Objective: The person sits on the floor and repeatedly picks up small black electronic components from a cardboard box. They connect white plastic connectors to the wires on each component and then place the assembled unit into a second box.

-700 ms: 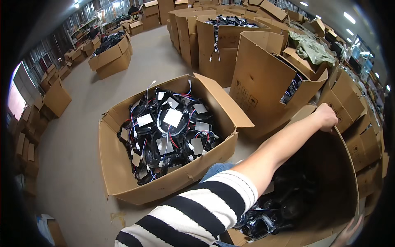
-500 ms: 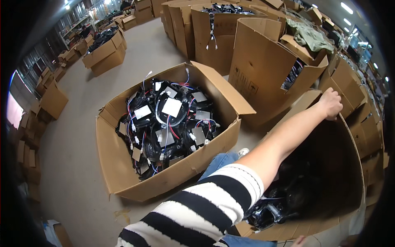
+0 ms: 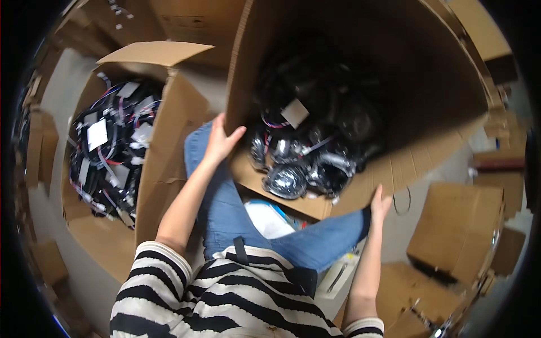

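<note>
A large cardboard box stands right before me, open towards me. Inside, black shiny parts, some in clear plastic, are piled with thin wires and a grey square label. My left hand grips the left wall's edge, thumb on the inner side; its other fingers are partly hidden. At the near right edge, my right hand is closed on the cardboard, its fingers slightly blurred.
To the left, a second open box holds black parts with wires and white labels. A closed-looking carton sits to the right above flattened cardboard. A white item lies between my knees, below the large box.
My view has swung right and down to the large box. My left hand has left its far rim for the left edge; my right hand has come up to the near right edge.
</note>
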{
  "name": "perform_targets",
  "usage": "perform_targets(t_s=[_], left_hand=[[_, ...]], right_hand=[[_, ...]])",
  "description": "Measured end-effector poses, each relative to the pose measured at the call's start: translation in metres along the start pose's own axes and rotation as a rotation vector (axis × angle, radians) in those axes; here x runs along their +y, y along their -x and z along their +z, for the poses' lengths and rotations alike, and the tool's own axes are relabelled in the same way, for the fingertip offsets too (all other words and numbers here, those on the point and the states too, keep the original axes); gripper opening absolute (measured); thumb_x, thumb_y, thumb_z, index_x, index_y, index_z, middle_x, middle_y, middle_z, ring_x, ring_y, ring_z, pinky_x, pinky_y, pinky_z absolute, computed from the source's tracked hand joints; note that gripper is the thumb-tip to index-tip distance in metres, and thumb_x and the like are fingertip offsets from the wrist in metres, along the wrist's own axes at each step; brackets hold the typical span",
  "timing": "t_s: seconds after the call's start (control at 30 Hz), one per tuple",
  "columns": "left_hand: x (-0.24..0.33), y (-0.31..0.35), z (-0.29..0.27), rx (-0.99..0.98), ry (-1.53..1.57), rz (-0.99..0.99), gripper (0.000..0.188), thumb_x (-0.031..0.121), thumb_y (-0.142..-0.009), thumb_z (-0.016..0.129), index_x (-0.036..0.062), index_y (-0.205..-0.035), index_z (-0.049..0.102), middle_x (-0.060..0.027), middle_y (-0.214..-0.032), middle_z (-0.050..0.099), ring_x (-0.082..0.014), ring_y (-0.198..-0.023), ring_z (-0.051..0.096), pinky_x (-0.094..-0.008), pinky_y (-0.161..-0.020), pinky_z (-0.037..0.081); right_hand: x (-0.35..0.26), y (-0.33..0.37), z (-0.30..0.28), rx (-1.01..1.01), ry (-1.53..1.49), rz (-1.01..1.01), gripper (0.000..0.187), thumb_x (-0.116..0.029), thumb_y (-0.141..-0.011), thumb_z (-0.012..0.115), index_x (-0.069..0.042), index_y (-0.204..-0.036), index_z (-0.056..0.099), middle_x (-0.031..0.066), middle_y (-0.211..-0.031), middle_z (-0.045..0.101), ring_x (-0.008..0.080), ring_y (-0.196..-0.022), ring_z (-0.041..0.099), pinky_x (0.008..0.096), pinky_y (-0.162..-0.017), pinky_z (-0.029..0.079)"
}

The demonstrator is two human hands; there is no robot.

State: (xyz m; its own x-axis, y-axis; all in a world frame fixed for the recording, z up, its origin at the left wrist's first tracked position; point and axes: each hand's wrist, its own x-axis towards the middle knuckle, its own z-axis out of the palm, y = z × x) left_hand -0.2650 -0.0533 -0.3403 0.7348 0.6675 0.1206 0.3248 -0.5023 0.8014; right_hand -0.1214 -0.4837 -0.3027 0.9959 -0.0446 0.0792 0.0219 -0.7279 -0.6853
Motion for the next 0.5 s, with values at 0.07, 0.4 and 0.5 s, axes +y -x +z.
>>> perform_targets(t_s=[0.07, 0.4, 0.5], left_hand=[[0.006, -0.011, 0.011, -0.008, 0.053, -0.016, 0.051, 0.028, -0.07, 0.063, -0.0027, -0.107, 0.046, -0.0208, -0.105, 0.05, -0.0304, -0.102, 0.046, -0.0358, -0.084, 0.038], [0.03, -0.091, 0.011, -0.146, -0.45, 0.02, 0.032, 0.034, -0.076, 0.051, 0.0066, -0.09, 0.059, -0.02, -0.085, 0.058, -0.0353, -0.083, 0.055, -0.0418, -0.072, 0.044], [0.037, -0.133, 0.0, -0.196, -0.543, -0.046, 0.04, 0.041, -0.074, 0.052, 0.0058, -0.09, 0.06, -0.0197, -0.087, 0.059, -0.0327, -0.085, 0.056, -0.0399, -0.075, 0.044]], right_hand=[[0.0, -0.001, -0.012, 0.04, 0.049, 0.079, 0.04, -0.029, -0.08, 0.05, 0.01, -0.088, 0.056, 0.022, -0.084, 0.06, 0.0286, -0.083, 0.058, 0.035, -0.071, 0.043], [0.021, -0.046, -0.004, -0.044, 0.205, 0.138, 0.035, -0.03, -0.074, 0.055, 0.001, -0.09, 0.059, 0.0188, -0.084, 0.06, 0.0331, -0.081, 0.058, 0.0375, -0.071, 0.044], [-0.027, -0.034, -0.006, 0.012, 0.295, 0.023, 0.029, -0.027, -0.074, 0.054, -0.004, -0.09, 0.06, 0.0192, -0.084, 0.06, 0.035, -0.082, 0.057, 0.0397, -0.072, 0.044]])
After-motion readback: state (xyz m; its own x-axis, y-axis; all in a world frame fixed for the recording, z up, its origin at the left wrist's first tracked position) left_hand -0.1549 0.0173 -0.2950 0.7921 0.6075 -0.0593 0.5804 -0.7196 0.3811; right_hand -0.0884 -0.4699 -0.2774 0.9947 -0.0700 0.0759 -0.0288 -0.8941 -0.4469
